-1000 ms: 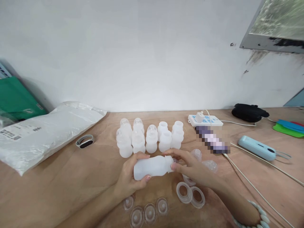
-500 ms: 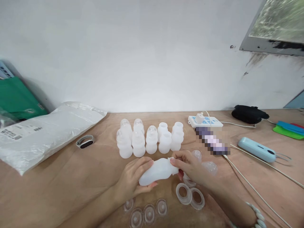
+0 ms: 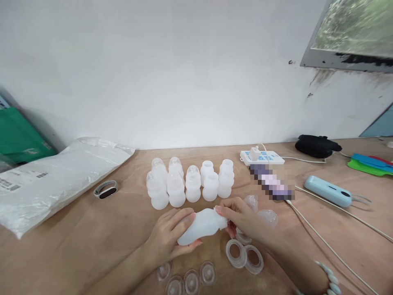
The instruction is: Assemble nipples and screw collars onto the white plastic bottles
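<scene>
My left hand (image 3: 172, 233) is wrapped round the body of a white baby bottle (image 3: 201, 226), tilted nearly on its side with its neck to the right. At that neck my right hand (image 3: 238, 215) is closed, thumb on the rim; any small part under its fingers is hidden. Just beyond stand several capped white bottles (image 3: 176, 188) and some open-necked ones (image 3: 210, 186). Clear ring collars (image 3: 236, 254) lie below my right hand. Several clear silicone nipples (image 3: 192, 282) rest near the front edge of view. Clear dome caps (image 3: 267, 218) lie behind my right wrist.
On the left are a white plastic mailer (image 3: 67, 172) and a fitness band (image 3: 106, 189). To the right lie a power strip (image 3: 273, 158), a blurred phone (image 3: 270, 182), a blue handheld device (image 3: 328, 191) and a black case (image 3: 317, 146). A cable (image 3: 322, 238) runs across the table.
The view has shifted slightly. Both hands keep the bottle in nearly the same pose, with the right fingers moving a little at its neck.
</scene>
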Motion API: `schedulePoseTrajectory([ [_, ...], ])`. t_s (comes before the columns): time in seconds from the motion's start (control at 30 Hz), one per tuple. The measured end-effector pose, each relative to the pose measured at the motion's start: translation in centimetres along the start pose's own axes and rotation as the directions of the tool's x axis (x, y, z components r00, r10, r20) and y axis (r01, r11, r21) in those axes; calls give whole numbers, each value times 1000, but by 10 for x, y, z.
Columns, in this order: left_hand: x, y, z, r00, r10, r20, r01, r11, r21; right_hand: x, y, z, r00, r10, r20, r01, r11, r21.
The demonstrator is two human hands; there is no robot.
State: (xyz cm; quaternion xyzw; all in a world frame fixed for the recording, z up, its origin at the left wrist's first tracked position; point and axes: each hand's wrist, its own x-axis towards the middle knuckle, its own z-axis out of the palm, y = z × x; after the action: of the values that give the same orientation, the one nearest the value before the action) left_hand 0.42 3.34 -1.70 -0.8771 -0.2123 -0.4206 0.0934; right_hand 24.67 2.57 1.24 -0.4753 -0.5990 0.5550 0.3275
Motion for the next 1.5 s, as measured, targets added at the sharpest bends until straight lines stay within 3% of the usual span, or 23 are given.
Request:
schedulePoseTrajectory([
  [0.17, -2, -1, 1, 1000, -23, 18, 23, 1000, 0, -2, -3, -1, 999, -28, -20, 27, 1000, -9],
  [0.3, 0, 1, 4, 982, -153, 109, 162, 983, -85, -4, -6, 2, 995, -87, -52, 87, 996, 10],
  [0.53, 6, 2, 3, 860, -402, 316, 454, 884, -113, -11, -13, 9, 961, -274, -28, 275, 960, 44],
  [0.63, 8, 2, 3, 817, -428, 386, 480, 876, -45, -13, -13, 12, 949, -314, 5, 313, 948, 52],
  [0.73, 8, 2, 4, 804, -432, 409, 470, 883, 10, -13, -12, 14, 947, -321, 23, 320, 947, 37],
  [0.9, 7, 2, 7, 825, -418, 381, 427, 902, 64, -13, -12, 16, 940, -337, 42, 340, 932, -125],
  [1.03, 5, 1, 9, 851, -387, 355, 382, 920, 89, -11, -9, 17, 920, -380, 95, 390, 867, -309],
  [1.33, 5, 4, 8, 913, -294, 282, 295, 955, 39, -7, 2, 18, 899, -400, 179, 437, 795, -421],
  [1.5, 6, 5, 7, 940, -282, 194, 284, 959, 16, -8, 2, 18, 887, -438, 143, 446, 736, -510],
])
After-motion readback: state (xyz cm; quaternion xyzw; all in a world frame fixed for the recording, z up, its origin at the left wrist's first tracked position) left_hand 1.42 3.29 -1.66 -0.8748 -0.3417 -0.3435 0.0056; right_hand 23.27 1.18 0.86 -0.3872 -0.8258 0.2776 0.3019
